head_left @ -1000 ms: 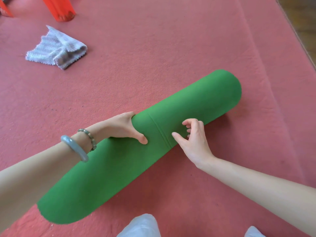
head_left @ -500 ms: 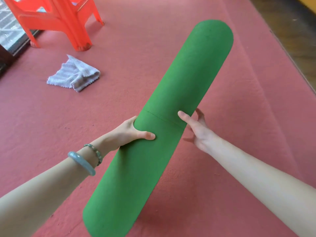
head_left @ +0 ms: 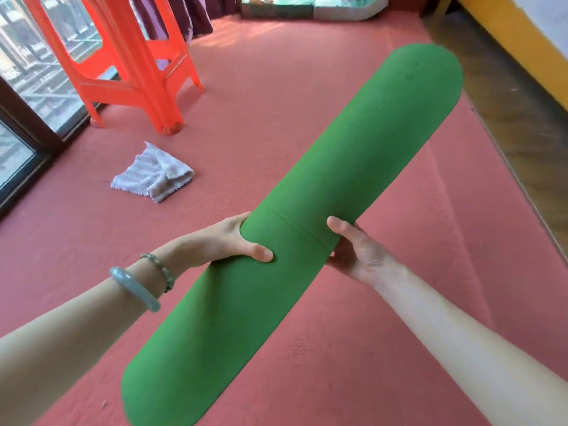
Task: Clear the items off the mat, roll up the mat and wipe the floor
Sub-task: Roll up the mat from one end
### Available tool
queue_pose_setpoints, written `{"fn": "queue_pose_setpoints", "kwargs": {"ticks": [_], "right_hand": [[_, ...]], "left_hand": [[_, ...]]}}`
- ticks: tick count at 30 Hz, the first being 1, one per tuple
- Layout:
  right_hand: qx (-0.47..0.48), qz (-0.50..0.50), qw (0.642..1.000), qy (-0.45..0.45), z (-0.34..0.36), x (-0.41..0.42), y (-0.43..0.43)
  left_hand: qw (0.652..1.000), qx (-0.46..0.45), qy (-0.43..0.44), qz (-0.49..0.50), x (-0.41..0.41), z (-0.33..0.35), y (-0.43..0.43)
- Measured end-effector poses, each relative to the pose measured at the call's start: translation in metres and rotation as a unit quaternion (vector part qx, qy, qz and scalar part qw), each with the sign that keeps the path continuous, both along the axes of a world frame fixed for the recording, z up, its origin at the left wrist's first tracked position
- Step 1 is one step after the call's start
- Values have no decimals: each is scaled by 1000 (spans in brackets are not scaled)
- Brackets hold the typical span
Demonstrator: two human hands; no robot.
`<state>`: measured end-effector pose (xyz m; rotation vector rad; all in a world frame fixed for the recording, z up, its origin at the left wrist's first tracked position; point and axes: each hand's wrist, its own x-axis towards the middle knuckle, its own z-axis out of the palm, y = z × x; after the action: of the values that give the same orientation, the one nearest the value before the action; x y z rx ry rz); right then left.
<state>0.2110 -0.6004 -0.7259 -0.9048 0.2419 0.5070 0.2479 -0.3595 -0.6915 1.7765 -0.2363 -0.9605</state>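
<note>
The green mat is rolled into a long tube and is lifted off the red carpet, slanting from lower left to upper right. My left hand grips its middle from the left, thumb pressed on top. My right hand holds it from the right and underneath, thumb up along the roll's side; its fingers are hidden behind the roll. A crumpled pale cloth lies on the carpet to the left of the roll.
An orange plastic stool stands at the upper left beside a glass door. The red carpet covers the floor, with a wooden strip along its right edge. Cushions lie at the far end.
The roll lay on the carpet one second ago; both hands have lifted it and swung its far end up and away. My right hand went from resting on top to holding the side.
</note>
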Motion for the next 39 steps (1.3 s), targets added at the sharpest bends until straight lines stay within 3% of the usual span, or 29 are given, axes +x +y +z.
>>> {"fn": "queue_pose_setpoints", "kwargs": {"ticks": [5, 16, 22, 28, 39], "right_hand": [[20, -13, 999, 30, 112, -17, -5], [59, -73, 991, 100, 435, -67, 22], [35, -85, 988, 121, 567, -83, 58], [30, -106, 988, 104, 639, -82, 89], [-9, -149, 986, 68, 671, -15, 83]], "left_hand": [[999, 15, 28, -17, -7, 115, -9], [993, 46, 81, -76, -26, 448, 14], [987, 41, 113, -104, -34, 578, 47], [992, 80, 78, -65, -28, 647, 78], [992, 54, 48, -102, 55, 672, 65]]}}
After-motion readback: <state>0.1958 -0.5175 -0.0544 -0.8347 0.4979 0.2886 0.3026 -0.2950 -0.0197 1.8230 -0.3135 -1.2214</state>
